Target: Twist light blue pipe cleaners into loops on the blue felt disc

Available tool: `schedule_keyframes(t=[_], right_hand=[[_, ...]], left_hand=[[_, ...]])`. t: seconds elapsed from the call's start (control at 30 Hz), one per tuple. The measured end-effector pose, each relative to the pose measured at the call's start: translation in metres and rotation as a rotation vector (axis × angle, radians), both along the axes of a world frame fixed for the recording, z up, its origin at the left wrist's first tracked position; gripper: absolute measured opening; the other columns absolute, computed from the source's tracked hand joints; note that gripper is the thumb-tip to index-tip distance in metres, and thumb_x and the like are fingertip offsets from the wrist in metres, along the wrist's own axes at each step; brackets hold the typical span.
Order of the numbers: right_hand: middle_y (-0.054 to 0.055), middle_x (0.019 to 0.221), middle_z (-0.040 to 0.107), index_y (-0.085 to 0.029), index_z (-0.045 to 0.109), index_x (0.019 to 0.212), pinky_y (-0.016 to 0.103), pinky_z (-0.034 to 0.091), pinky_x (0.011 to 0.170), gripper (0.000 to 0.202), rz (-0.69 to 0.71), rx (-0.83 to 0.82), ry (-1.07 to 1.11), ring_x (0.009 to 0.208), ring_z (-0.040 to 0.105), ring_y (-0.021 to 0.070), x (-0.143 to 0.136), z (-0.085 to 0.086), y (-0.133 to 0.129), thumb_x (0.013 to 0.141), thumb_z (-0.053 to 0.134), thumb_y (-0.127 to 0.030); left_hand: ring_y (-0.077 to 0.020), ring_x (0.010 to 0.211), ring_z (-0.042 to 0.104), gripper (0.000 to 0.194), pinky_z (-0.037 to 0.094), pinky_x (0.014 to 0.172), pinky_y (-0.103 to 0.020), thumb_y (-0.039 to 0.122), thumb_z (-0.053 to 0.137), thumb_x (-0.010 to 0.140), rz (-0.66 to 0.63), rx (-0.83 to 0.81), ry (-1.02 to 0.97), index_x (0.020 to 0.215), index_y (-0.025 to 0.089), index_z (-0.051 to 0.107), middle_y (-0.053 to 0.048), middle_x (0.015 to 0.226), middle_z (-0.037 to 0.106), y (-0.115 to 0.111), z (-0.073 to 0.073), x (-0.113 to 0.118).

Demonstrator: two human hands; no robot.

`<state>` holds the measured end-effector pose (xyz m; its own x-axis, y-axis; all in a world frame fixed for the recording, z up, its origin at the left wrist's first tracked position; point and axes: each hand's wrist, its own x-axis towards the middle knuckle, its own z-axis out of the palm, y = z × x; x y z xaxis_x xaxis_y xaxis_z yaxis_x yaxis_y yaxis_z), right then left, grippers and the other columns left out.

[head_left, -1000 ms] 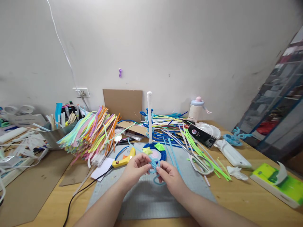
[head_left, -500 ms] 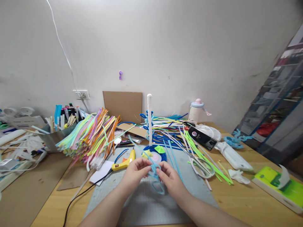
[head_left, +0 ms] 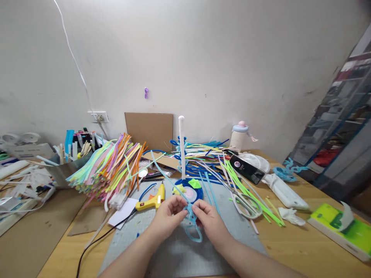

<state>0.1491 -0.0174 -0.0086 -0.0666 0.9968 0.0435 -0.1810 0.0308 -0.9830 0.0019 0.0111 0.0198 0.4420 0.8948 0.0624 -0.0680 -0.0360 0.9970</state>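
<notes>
Glue gun (head_left: 150, 200) left of the hands, scissors (head_left: 246, 202) right, upright post (head_left: 181, 146) behind, all on the mat (head_left: 174, 255).

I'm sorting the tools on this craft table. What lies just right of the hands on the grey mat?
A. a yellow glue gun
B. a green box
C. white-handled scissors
C: the white-handled scissors lie on the grey mat just right of the right hand; the yellow glue gun lies left.
</notes>
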Motion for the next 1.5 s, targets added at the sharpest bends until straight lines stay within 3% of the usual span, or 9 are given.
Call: schedule_keyframes(t=[0.47,0.67,0.93,1.27,1.5], right_hand=[[-0.006,0.052,0.041,-0.017,0.048,0.063,0.019,0.029,0.045,0.029,0.002,-0.012,-0.03,0.047,0.036,0.0073,0.0,-0.001,0.0,0.077,0.054,-0.041],[-0.005,0.052,0.042,-0.017,0.049,0.063,0.019,0.03,0.044,0.028,-0.02,0.024,-0.046,0.046,0.038,0.0075,0.0,0.0,0.002,0.077,0.053,-0.041],[-0.006,0.05,0.043,-0.017,0.049,0.063,0.019,0.029,0.043,0.029,0.012,0.014,-0.028,0.044,0.039,0.007,0.0,0.003,-0.001,0.077,0.053,-0.043],[-0.003,0.059,0.052,-0.017,0.05,0.067,0.021,0.038,0.049,0.022,0.066,0.056,-0.045,0.052,0.044,0.0093,0.002,0.011,-0.003,0.074,0.057,-0.037],[-0.003,0.063,0.049,-0.018,0.05,0.073,0.021,0.038,0.05,0.016,0.045,0.103,-0.093,0.057,0.045,0.0105,0.003,0.01,-0.003,0.075,0.056,-0.032]], left_hand=[[-0.0086,0.06,0.045,0.019,0.035,0.055,-0.019,0.027,0.063,0.069,-0.02,0.07,0.076,0.081,0.014,0.057,0.001,0.066,0.052,0.002,-0.005,-0.002],[-0.0077,0.053,0.047,0.03,0.035,0.047,-0.019,0.037,0.066,0.065,0.008,-0.107,0.0,0.081,0.014,0.054,0.0,0.069,0.055,0.005,-0.004,0.002],[-0.0054,0.044,0.041,0.028,0.032,0.045,-0.019,0.037,0.068,0.061,0.041,-0.195,0.029,0.065,0.013,0.054,0.002,0.055,0.054,0.007,-0.009,0.001],[-0.0058,0.044,0.042,0.023,0.032,0.043,-0.018,0.031,0.067,0.061,0.013,-0.198,0.062,0.062,0.013,0.053,0.002,0.053,0.053,0.003,-0.005,0.001],[-0.0052,0.042,0.041,0.023,0.032,0.042,-0.018,0.031,0.068,0.06,-0.004,-0.18,0.052,0.06,0.013,0.053,0.003,0.051,0.05,0.002,0.001,0.001]])
